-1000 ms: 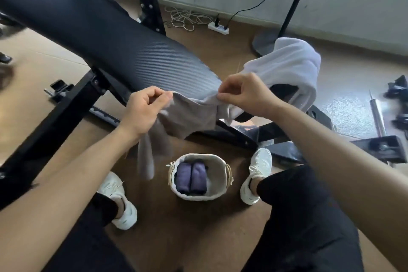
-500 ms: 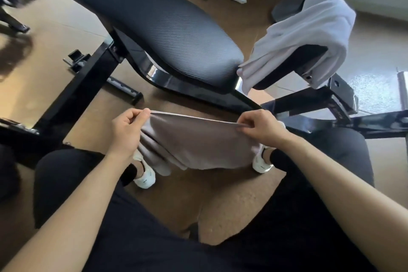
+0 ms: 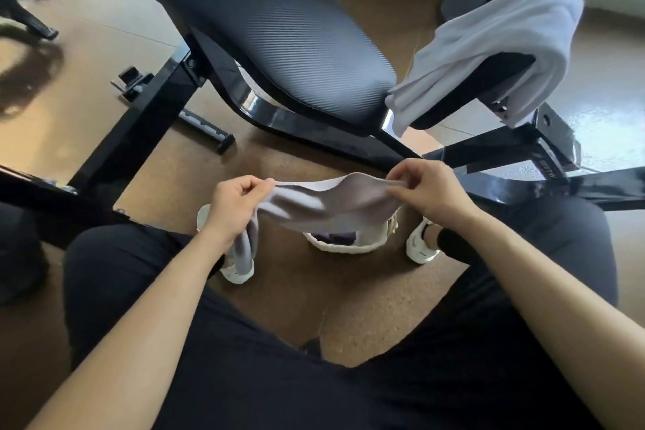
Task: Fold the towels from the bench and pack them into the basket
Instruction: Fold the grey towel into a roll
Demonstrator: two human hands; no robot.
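- Head view: left hand (image 3: 237, 206) at 9 o'clock and right hand (image 3: 429, 192) at 3 o'clock, fingers curled, each pinch a top corner of the grey towel (image 3: 324, 206). It is now off the bench (image 3: 279, 28), and it sags between hands that have drawn closer.
- The basket (image 3: 349, 248) sits just beneath it, with dark cloth inside.
- The white towel (image 3: 506, 35) at 1 o'clock is still draped on the bench, so folding is probably only beginning.
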